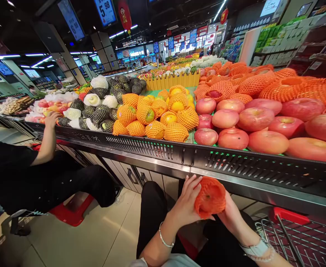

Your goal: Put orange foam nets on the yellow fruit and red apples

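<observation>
Hands (207, 207) cup netted fruit (210, 196) just below shelf edge (235, 178).

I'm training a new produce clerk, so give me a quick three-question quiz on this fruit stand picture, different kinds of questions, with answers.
1. True or false: both hands hold one fruit in an orange foam net.
2. Which fruit lies bare, without nets, at the front right of the display? A) red apples B) bananas C) grapes
3. Fill in: the co-worker's hand rests on the display's ____ end.

Key
1. True: the left hand and right hand cup the netted fruit.
2. A: the red apples.
3. Left: the co-worker's hand lies there, left of the dark-netted fruit.
</observation>
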Motion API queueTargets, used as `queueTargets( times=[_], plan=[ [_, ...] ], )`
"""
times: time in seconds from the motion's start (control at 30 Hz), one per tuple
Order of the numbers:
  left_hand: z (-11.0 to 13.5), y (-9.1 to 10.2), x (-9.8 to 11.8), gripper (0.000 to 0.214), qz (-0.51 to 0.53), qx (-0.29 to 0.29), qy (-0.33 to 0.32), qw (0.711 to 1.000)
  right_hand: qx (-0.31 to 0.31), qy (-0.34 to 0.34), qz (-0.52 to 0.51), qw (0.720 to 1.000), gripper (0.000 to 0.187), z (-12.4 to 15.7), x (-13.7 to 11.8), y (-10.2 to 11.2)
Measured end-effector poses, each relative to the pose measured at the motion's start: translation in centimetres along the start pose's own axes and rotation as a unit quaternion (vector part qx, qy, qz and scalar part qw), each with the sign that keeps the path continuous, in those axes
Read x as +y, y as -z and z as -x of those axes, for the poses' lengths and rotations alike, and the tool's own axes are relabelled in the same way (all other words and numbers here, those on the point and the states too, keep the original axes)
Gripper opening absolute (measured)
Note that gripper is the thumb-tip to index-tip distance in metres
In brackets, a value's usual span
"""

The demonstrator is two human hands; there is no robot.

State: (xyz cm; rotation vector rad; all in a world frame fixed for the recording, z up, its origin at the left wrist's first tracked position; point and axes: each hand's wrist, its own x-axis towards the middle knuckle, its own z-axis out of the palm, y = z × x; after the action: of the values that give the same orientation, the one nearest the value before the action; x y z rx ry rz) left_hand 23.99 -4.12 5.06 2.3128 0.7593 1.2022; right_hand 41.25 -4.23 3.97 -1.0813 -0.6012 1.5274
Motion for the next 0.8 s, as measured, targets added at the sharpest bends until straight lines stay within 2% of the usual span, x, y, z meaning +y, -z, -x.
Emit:
queueTargets(
  times=[0.07, 0.17, 0.3, 0.47, 0.6, 0.7, 0.77, 0.8],
  plan=[
    [-0.4, -1.3, -0.5, 0.125, -0.004, 0.006, -0.016, 1.000, -0.032, -0.003, 0.013, 0.999, 0.047, 0.1, 0.5, 0.1],
    [-0.4, -2.1, -0.5, 0.123, 0.008, 0.037, -0.008, 0.999, -0.030, -0.003, 0.008, 1.000, 0.048, 0.0, 0.7, 0.2],
    [0.1, -2.6, -0.7, 0.119, 0.027, 0.073, 0.012, 0.997, 0.009, -0.009, -0.004, 1.000, 0.048, -0.1, 0.3, -0.3],
    [0.8, -3.5, -0.7, 0.125, 0.022, 0.112, -0.024, 0.993, 0.063, -0.019, 0.007, 0.998, 0.049, 0.5, -0.3, -1.2],
    [1.2, -4.0, -0.3, 0.122, 0.022, 0.131, -0.016, 0.991, 0.106, -0.034, 0.032, 0.993, 0.047, 0.7, -0.3, -1.5],
    [1.7, -4.7, -0.6, 0.114, 0.086, 0.152, 0.018, 0.984, 0.075, 0.036, 0.106, 0.991, 0.051, 0.3, -0.1, -1.2],
    [2.1, -5.4, -1.0, 0.108, 0.159, 0.188, 0.069, 0.967, 0.043, 0.139, 0.183, 0.972, 0.058, 0.0, -0.3, -0.8],
    [2.3, -5.7, -1.2, 0.108, 0.203, 0.222, 0.097, 0.949, 0.031, 0.190, 0.226, 0.955, 0.060, -0.1, -0.5, -0.5]
  ],
)
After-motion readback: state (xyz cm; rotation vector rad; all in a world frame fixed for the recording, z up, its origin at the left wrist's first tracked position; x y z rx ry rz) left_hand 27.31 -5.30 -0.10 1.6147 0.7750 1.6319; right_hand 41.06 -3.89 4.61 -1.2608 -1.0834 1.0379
